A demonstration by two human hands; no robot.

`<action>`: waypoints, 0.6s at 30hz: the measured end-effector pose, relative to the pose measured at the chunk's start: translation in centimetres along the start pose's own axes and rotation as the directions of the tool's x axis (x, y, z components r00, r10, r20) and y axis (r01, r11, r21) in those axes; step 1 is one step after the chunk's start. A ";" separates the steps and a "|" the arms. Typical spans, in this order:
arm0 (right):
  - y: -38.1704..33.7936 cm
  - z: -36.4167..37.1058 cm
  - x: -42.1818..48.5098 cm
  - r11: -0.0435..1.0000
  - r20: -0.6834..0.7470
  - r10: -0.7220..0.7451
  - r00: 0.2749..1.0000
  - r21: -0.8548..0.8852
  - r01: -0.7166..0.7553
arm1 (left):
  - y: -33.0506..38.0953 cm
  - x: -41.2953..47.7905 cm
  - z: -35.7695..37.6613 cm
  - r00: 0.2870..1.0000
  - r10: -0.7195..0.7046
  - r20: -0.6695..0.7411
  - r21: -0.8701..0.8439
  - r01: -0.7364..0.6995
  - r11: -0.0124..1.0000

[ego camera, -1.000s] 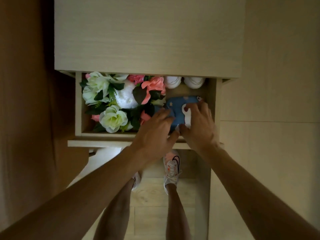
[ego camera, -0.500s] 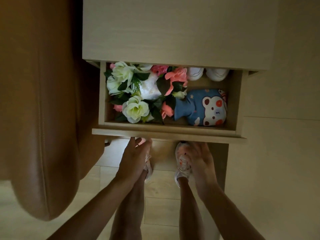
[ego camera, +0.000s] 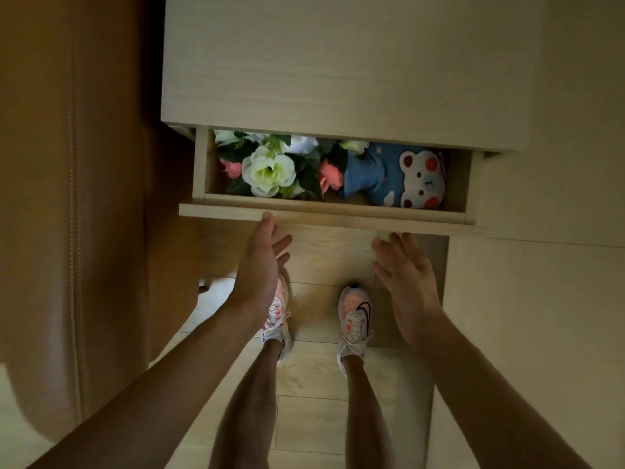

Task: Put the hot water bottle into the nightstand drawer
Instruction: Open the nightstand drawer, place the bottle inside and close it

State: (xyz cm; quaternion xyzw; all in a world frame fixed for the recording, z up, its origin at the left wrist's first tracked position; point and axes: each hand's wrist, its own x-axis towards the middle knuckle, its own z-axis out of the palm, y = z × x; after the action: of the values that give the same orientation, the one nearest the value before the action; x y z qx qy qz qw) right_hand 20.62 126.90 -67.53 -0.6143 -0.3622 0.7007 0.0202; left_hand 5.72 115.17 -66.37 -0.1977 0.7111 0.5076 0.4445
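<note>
Since half a second ago the drawer [ego camera: 324, 216] has slid partway shut and both hands have risen to its front; the white shoes at the back are now hidden under the nightstand top [ego camera: 338, 62].

Left hand [ego camera: 258, 265] has its fingers spread and empty, one fingertip touching the front panel's lower edge; right hand [ego camera: 404, 269] is likewise open and holding nothing, just below the panel; flat palms suit a push rather than a pull, I judge; the hot water bottle [ego camera: 394, 177], in its blue bear cover, lies in the drawer's right half beside the artificial flowers [ego camera: 270, 169], so the placing looks done and only closing remains.
</note>
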 end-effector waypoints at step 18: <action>-8.8 2.4 4.9 0.990 0.006 -0.131 0.991 0.051 0.130 | 7.6 4.8 3.5 0.993 0.119 0.008 -0.034 -0.119 0.992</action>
State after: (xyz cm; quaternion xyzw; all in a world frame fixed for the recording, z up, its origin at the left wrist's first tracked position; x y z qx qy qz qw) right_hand 13.69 134.56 -66.99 -0.5854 -0.3839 0.7096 0.0799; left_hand -0.86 122.21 -66.55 -0.1598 0.7109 0.5458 0.4137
